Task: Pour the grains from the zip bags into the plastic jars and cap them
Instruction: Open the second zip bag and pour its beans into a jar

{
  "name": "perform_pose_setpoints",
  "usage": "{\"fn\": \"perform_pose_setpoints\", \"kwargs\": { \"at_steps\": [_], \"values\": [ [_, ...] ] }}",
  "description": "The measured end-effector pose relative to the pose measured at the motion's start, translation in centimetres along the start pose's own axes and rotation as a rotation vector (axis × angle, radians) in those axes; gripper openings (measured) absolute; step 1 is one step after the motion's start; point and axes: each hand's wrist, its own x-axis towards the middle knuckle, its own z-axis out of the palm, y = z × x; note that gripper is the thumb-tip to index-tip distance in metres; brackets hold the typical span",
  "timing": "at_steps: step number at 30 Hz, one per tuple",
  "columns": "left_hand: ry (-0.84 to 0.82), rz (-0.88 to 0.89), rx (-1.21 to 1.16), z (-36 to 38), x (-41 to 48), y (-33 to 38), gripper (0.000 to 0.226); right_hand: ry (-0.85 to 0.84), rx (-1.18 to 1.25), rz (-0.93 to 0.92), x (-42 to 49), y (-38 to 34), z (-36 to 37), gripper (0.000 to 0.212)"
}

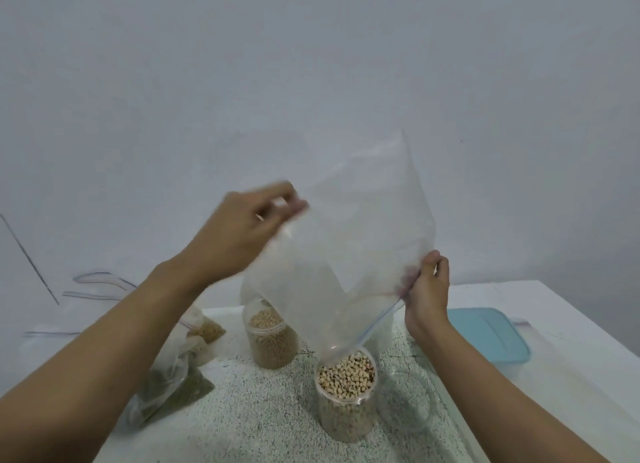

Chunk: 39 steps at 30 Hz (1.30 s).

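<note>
Both hands, the left hand [242,227] and the right hand [427,289], are pinching an upended, seemingly emptied zip bag [346,248] over the full near jar [346,390] at mid-table, while a second filled jar [270,338] is standing uncapped and two filled bags [173,383] are waiting near the left edge.

Both forearms are bare to the frame's edge with no sleeves showing, and the left hand [242,234] and right hand [427,289] wear no gloves.
</note>
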Motion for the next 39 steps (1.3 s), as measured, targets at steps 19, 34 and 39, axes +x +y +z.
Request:
{"fn": "perform_pose_setpoints", "kwargs": {
  "at_steps": [19, 34, 39],
  "values": [
    [0.072, -0.521, 0.128, 2.4, -12.3, -9.2, 0.037, -0.539, -0.011, -0.022, -3.1, -6.8, 2.9, 0.018],
    [-0.118, -0.185, 0.047, 3.6, -9.0, -5.1, 0.049, -1.074, -0.655, -0.163, -8.1, -7.2, 6.2, 0.016],
    [0.242, -0.013, -0.065, 4.0, -4.9, -3.7, 0.047, -1.069, -0.642, -0.225, -9.0, -10.2, 6.0, 0.014]
  ]
}}
